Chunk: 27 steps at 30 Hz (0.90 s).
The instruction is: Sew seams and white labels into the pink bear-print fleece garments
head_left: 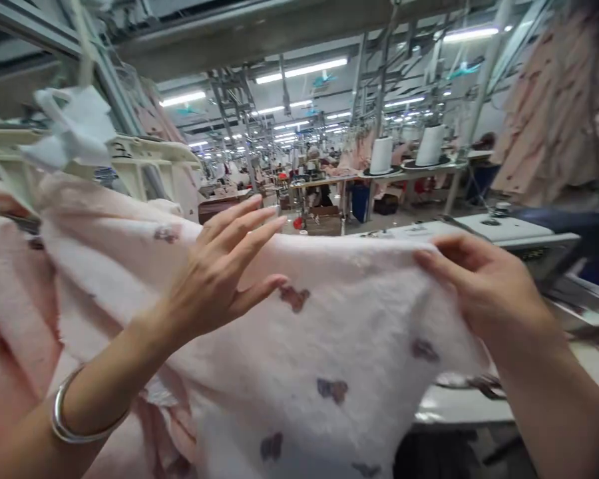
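Note:
A pale pink fleecy fabric piece [369, 332] with dark printed motifs hangs stretched in front of me. My right hand [479, 279] pinches its upper right corner between thumb and fingers. My left hand [229, 266], fingers stretched out and thumb apart, lies over the upper edge left of the middle; I cannot tell whether it touches the cloth. A silver bangle [60, 412] circles the left wrist. On the left, the fabric runs up toward cream plastic hangers [154, 156], where more pink cloth [10, 279] hangs.
A white sewing machine [509, 229] stands behind my right hand. White thread cones [381, 156] stand beyond the fabric. Pink garments [554, 120] hang at the upper right. A white fabric strip [74, 123] is tied above the hangers. Workshop tables [329, 179] stretch into the background.

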Each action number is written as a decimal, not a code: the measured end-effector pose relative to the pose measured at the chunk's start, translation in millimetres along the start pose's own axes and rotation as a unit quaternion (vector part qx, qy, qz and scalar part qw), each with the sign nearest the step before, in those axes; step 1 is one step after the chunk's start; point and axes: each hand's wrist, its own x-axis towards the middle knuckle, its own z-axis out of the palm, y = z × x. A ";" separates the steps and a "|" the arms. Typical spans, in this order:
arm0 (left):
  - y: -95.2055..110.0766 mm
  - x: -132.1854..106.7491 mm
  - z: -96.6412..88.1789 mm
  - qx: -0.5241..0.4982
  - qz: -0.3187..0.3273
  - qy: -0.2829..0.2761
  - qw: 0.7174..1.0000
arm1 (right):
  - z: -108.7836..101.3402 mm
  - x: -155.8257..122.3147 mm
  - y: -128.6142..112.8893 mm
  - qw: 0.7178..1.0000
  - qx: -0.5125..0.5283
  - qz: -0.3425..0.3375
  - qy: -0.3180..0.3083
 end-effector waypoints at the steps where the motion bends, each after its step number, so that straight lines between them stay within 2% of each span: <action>1: 4.9 7.0 9.1 -0.007 0.004 -0.039 0.999 | 1.7 6.2 -1.6 1.000 0.006 -0.018 0.015; 4: 15.4 29.3 30.8 -0.040 -0.022 -0.139 0.989 | 9.7 18.3 -7.4 0.998 -0.012 -0.060 0.021; 6: 19.9 43.5 34.5 -0.098 -0.048 -0.161 0.981 | 12.4 20.7 -11.1 0.997 -0.021 -0.074 0.012; 9: 22.9 59.9 21.0 -0.213 -0.094 -0.131 0.964 | 9.2 16.9 -16.2 0.997 -0.033 -0.076 -0.001; 11: 21.9 66.3 5.1 -0.292 -0.118 -0.134 0.939 | 3.5 11.1 -21.2 0.998 -0.021 -0.064 -0.010; 13: 19.1 68.0 -7.3 -0.356 -0.125 -0.169 0.910 | -3.1 4.1 -26.7 0.999 0.008 -0.041 -0.016; 15: 15.8 63.6 -7.5 -0.386 -0.117 -0.224 0.887 | -7.9 -4.3 -27.0 0.999 0.021 -0.016 -0.020; 16: 14.3 58.3 -1.0 -0.384 -0.112 -0.257 0.880 | -8.5 -9.5 -22.7 1.000 -0.001 -0.010 -0.029; 18: 11.8 40.7 25.4 -0.328 -0.106 -0.335 0.877 | -3.2 -23.8 -2.1 0.995 -0.087 -0.014 -0.053; 21: 7.0 1.0 87.4 -0.141 -0.106 -0.442 0.879 | 23.9 -60.6 52.6 0.971 -0.218 -0.064 -0.079; 23: 1.9 -27.3 127.6 -0.087 -0.126 -0.467 0.871 | 50.8 -93.4 90.3 0.926 -0.309 -0.173 -0.128; 24: -0.6 -40.4 143.4 -0.071 -0.138 -0.469 0.869 | 64.6 -109.6 105.7 0.899 -0.338 -0.216 -0.176; 25: -2.1 -52.6 155.2 -0.065 -0.150 -0.464 0.871 | 77.5 -124.0 117.9 0.870 -0.363 -0.259 -0.211; 27: 1.0 -75.4 166.4 -0.058 -0.165 -0.435 0.883 | 97.9 -143.6 134.1 0.821 -0.399 -0.316 -0.259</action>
